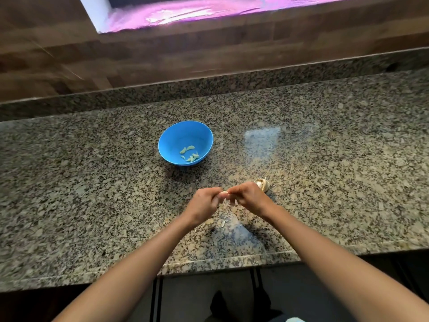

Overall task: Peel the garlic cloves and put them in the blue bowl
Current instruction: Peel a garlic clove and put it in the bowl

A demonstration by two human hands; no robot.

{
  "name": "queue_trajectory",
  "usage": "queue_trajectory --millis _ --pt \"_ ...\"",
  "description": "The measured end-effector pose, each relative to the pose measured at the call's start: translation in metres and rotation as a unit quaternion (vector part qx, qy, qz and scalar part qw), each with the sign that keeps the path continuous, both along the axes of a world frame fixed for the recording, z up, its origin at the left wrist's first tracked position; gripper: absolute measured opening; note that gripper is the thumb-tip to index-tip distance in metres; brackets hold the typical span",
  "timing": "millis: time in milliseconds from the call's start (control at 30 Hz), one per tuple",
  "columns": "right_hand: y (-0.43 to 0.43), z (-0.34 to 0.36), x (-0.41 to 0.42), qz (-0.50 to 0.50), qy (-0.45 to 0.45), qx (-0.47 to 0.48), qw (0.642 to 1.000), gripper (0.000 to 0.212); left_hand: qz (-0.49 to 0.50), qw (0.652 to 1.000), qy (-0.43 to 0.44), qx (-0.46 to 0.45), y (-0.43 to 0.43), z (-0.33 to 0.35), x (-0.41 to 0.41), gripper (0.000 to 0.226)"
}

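Speckled grey-and-black granite worktop (92, 182) fills the middle of the view; front edge runs along the bottom, a low granite upstand along the back. Above the upstand: brown wood-plank wall (162, 54), blurred. At the top, a bright pink-lit strip (185, 12), detail not readable.

Round blue plastic bowl (178, 135) stands upright on the worktop, centre-left, well beyond the hands. Inside it, towards its near side, a small cluster of pale green-yellow peeled cloves (190, 154); exact count uncertain.

Both forearms bare, reaching in from the bottom edge. Left hand (204, 203) and right hand (248, 196) meet near the centre, above the worktop, fingers curled. Both pinch one small pale garlic clove (224, 194) between their fingertips; only a sliver of it shows, so whether skin is on or off cannot be told.

Partial whitish garlic bulb (262, 183) sits on the worktop just beyond the right hand, partly hidden by it.

One thin pale scrap of garlic skin (223, 222) lies on the worktop below the hands.
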State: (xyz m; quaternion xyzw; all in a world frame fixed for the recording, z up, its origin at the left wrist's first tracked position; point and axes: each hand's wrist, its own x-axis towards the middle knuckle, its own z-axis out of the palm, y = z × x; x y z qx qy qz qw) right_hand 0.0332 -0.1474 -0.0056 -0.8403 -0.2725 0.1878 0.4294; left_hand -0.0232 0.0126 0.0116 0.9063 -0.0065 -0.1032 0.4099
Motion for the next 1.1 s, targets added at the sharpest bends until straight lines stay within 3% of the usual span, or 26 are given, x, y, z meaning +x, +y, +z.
queue_trajectory --millis 33,100,133,167,200,233,267,333,367,400,433,467,500,533,567,600,633,700,833,900,967,1100 --pt "-0.001 -0.002 -0.001 0.026 -0.088 -0.010 0.996 0.024 0.054 0.991 0.068 -0.106 0.000 0.000 0.000 0.025" --pt "-0.001 -0.008 -0.004 0.063 -0.198 -0.029 0.978 0.041 0.146 0.904 0.239 -0.323 0.002 0.000 -0.002 0.023" --pt "0.000 -0.009 -0.004 0.069 -0.202 -0.047 0.976 0.042 0.167 0.875 0.277 -0.360 0.004 -0.002 -0.003 0.022" --pt "0.002 -0.007 -0.004 0.057 -0.170 -0.064 0.982 0.038 0.162 0.882 0.269 -0.351 0.006 -0.005 -0.004 0.023" --pt "0.005 -0.006 -0.005 0.026 -0.088 -0.052 0.994 0.030 0.138 0.926 0.205 -0.284 0.006 -0.009 -0.006 0.024" --pt "0.008 -0.002 -0.006 -0.019 0.050 0.008 0.999 0.025 0.098 0.974 0.100 -0.180 0.007 -0.016 -0.006 0.025" --pt "0.010 0.001 -0.009 -0.056 0.210 0.092 0.972 0.023 0.060 0.996 -0.025 -0.068 0.009 -0.021 -0.007 0.026" --pt "0.008 0.007 -0.013 -0.091 0.468 0.227 0.849 0.017 -0.008 0.973 -0.223 0.064 0.014 -0.025 -0.004 0.025" --pt "0.008 0.007 -0.015 -0.098 0.530 0.256 0.803 0.015 -0.046 0.955 -0.276 0.098 0.020 -0.030 0.000 0.024" --pt "0.009 0.007 -0.018 -0.106 0.549 0.259 0.787 0.016 -0.062 0.950 -0.284 0.111 0.021 -0.032 0.001 0.023" --pt "0.011 0.005 -0.020 -0.117 0.506 0.234 0.822 0.017 -0.045 0.962 -0.251 0.100 0.019 -0.032 0.000 0.023" --pt "0.013 0.004 -0.021 -0.125 0.395 0.167 0.895 0.018 0.015 0.986 -0.163 0.043 0.013 -0.028 -0.001 0.023" --pt "0.014 0.001 -0.021 -0.129 0.225 0.064 0.964 0.018 0.107 0.991 -0.035 -0.074 0.005 -0.022 -0.002 0.023" --pt "0.014 -0.004 -0.021 -0.123 0.050 -0.026 0.991 0.017 0.192 0.952 0.095 -0.218 -0.003 -0.019 -0.003 0.022" --pt "0.016 -0.006 -0.022 -0.115 -0.060 -0.075 0.989 0.018 0.260 0.886 0.183 -0.337 -0.009 -0.015 -0.003 0.021" --pt "0.017 -0.007 -0.022 -0.127 -0.093 -0.083 0.984 0.019 0.305 0.839 0.215 -0.395 -0.011 -0.014 -0.004 0.021" --pt "0.018 -0.007 -0.023 -0.154 -0.086 -0.070 0.982 0.020 0.330 0.821 0.215 -0.413 -0.012 -0.013 -0.005 0.021" --pt "0.018 -0.008 -0.026 -0.209 -0.046 -0.051 0.976 0.021 0.348 0.828 0.167 -0.407 -0.012 -0.009 -0.008 0.017" --pt "0.019 -0.009 -0.033 -0.224 -0.009 -0.088 0.971 0.024 0.373 0.800 0.143 -0.448 -0.010 -0.011 -0.013 0.008" --pt "0.017 -0.011 -0.035 -0.244 0.005 -0.120 0.962 0.023 0.375 0.803 0.144 -0.440 -0.009 -0.014 -0.013 0.010" --pt "0.016 -0.013 -0.037 -0.236 -0.004 -0.170 0.957 0.015 0.359 0.825 0.144 -0.413 -0.010 -0.015 -0.014 0.012" --pt "0.018 -0.008 -0.035 -0.146 -0.056 -0.134 0.979 0.044 0.271 0.889 0.145 -0.339 -0.005 -0.015 -0.016 0.014"
